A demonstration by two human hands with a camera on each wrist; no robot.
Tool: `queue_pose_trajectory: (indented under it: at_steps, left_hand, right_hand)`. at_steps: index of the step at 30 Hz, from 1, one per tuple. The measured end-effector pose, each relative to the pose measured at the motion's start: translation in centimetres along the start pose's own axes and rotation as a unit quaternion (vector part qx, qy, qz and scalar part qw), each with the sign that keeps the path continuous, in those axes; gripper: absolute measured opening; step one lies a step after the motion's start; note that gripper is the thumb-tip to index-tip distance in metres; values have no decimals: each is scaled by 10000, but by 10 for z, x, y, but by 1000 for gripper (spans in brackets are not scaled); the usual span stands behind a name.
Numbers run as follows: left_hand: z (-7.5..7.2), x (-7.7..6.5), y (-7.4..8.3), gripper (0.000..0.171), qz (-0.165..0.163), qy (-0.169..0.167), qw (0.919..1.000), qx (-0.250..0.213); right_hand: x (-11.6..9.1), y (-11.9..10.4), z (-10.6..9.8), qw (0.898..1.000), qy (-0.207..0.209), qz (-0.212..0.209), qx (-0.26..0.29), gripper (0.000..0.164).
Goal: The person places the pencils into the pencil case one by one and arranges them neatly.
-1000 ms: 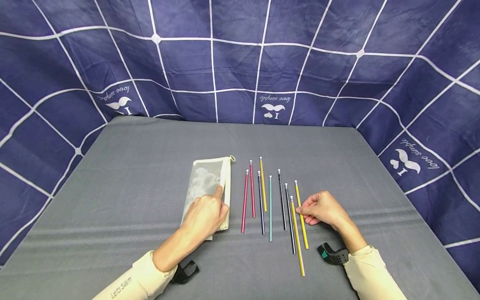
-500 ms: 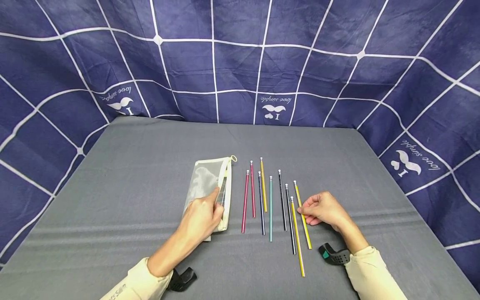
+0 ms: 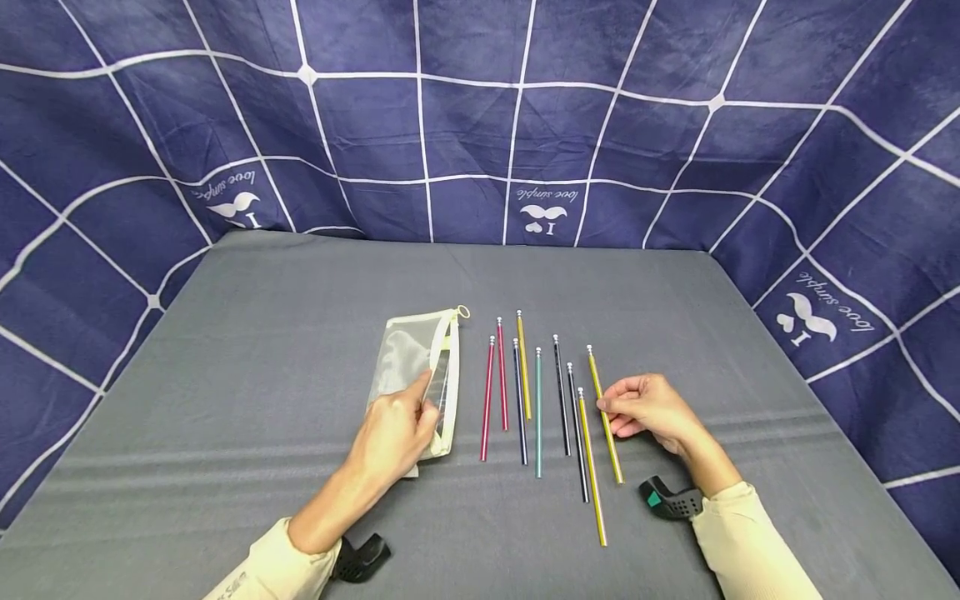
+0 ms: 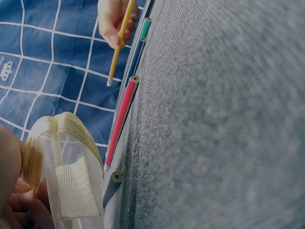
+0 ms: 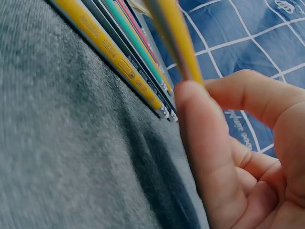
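Fingers (image 5: 205, 133) of the right hand (image 3: 652, 408) are brought together on a yellow pencil (image 3: 610, 440), which is pinched between thumb and forefinger and held clear of the table (image 3: 262, 350), its eraser end turned away from the person. By the left hand (image 3: 390, 437), a sheer pouch (image 3: 401, 358) with pale yellow edging is gripped near its parted mouth (a small ring is seen at the far corner), the forefinger being stretched out. Between the hands, eight pencils are laid lengthwise. Nearest is placed a second yellow one (image 3: 592, 468), just beside two black pencils (image 3: 578, 433). Farther left, a teal pencil (image 3: 538, 414) and a blue one (image 3: 521, 402) are laid; two red pencils (image 3: 487, 398) are set near the pouch, and a third yellow one (image 3: 524, 367) is reached farthest back. Beyond the table, blue cloth (image 3: 472, 125) is hung, printed with white lines and lettering.
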State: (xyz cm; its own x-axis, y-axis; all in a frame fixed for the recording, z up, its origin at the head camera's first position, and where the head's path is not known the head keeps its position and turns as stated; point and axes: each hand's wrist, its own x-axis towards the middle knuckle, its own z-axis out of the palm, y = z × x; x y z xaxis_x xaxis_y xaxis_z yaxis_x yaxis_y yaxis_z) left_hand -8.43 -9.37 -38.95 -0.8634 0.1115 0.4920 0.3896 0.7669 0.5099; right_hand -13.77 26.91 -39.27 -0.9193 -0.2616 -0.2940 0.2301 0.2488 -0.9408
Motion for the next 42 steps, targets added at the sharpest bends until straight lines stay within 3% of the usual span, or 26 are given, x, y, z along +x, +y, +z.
queue_pose_trajectory:
  at_steps: [8,15,42]
  left_hand:
    - [0,-1,-2,45,-160,-12,9998,-98]
    - [0,0,-3,44,-111,21,9999,-111]
    - [1,-1,-5,44,57,206,9997,-139]
  right_hand:
    - [7,-1,8,9958,-437,-131,791,9]
    - [12,-8,19,9893,-737,-120,1256,7]
    - [55,-47,64,9832,-1012,9,1518,12]
